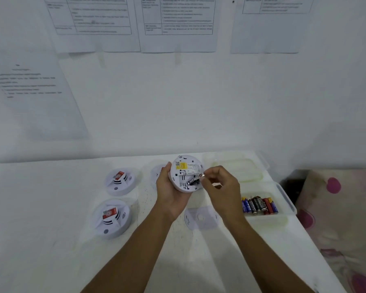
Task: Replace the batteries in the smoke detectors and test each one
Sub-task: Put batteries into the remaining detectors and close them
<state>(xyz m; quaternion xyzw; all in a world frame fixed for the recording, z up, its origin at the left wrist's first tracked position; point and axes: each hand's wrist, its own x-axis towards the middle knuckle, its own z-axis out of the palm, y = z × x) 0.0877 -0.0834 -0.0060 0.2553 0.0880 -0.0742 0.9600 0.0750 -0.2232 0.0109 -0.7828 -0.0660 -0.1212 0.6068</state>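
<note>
My left hand [170, 191] holds a white smoke detector [185, 169] tilted up, its back with a yellow label facing me. My right hand [221, 182] pinches the end of a black battery [194, 180] that lies slanted at the detector's open battery bay. Two more detectors [119, 180] [111, 217] with red stickers sit face up on the table to the left. Another detector [157, 172] is partly hidden behind my left hand. A round white mounting plate [201, 217] lies on the table under my right wrist.
A clear plastic tray [283, 199] at the right holds several loose batteries [259, 205]. A second clear tray [237, 166] stands behind it. The white table [51, 240] meets a wall with taped paper sheets [178, 24]. A floral cloth [342, 208] lies off the table's right edge.
</note>
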